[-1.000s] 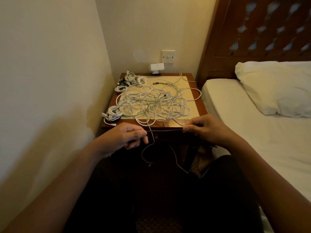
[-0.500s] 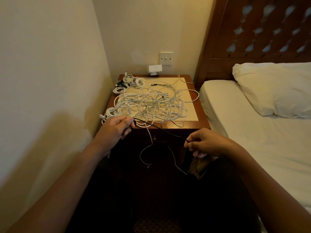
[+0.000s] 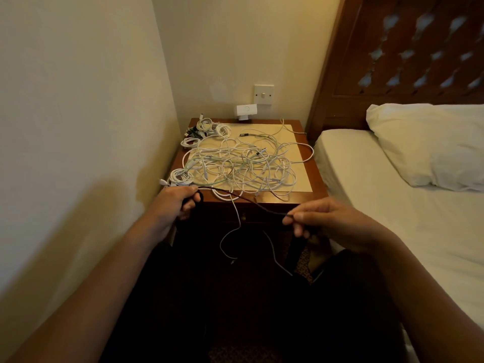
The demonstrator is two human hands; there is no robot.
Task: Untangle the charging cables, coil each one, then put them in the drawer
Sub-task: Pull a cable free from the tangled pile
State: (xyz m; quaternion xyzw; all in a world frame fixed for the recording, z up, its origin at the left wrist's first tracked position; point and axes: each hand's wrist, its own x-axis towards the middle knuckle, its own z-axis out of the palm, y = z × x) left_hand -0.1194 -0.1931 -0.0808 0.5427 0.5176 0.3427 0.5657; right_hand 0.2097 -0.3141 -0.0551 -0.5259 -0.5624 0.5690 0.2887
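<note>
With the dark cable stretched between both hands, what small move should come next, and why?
Probably bring the right hand toward the left hand to lay another loop of the dark cable there. The left hand seems to hold a small dark loop already, and a free length runs between the hands.

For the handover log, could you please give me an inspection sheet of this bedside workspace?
Surface: wooden nightstand with a pale mat.
Job's things: tangled white cables on the mat; coiled bundles at its left edge.
Clutter: small white box at the back.
Hands: left hand grips a dark cable; right hand pinches it.
Cables: white ends hang over the front edge.
Surroundings: wall switch, bed, pillow.
</note>
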